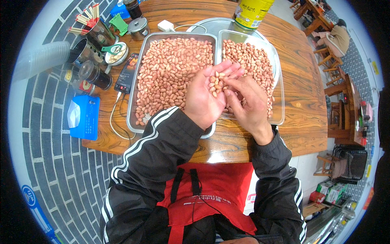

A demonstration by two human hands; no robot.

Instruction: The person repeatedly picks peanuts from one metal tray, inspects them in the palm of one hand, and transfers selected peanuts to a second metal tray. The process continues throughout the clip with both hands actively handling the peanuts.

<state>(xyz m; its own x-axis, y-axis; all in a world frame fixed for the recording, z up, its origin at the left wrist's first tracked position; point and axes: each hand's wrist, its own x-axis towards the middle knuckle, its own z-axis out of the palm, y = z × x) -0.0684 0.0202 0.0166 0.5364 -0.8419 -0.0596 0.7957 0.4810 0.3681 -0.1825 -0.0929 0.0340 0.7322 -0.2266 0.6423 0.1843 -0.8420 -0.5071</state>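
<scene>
My left hand (201, 94) is palm up, cupping several shelled peanuts (217, 84) between the metal tray and the plastic tub. Thumb and fingertips of my right hand (248, 99) touch the peanuts at the edge of that palm; whether they pinch one is hidden. Reddish peanuts (170, 70) fill the rectangular metal tray (130, 114) on the left. More peanuts (248, 58) lie in the clear plastic tub (279, 100) on the right, partly hidden beneath my right hand.
A yellow tin (251, 13) stands on a round metal tray (210, 24) behind the tub. Along the table's left side are a phone (126, 73) with a cable, a dark-filled jar (96, 74), a chopstick holder (103, 33), a small bowl (117, 55) and a blue tissue box (88, 117).
</scene>
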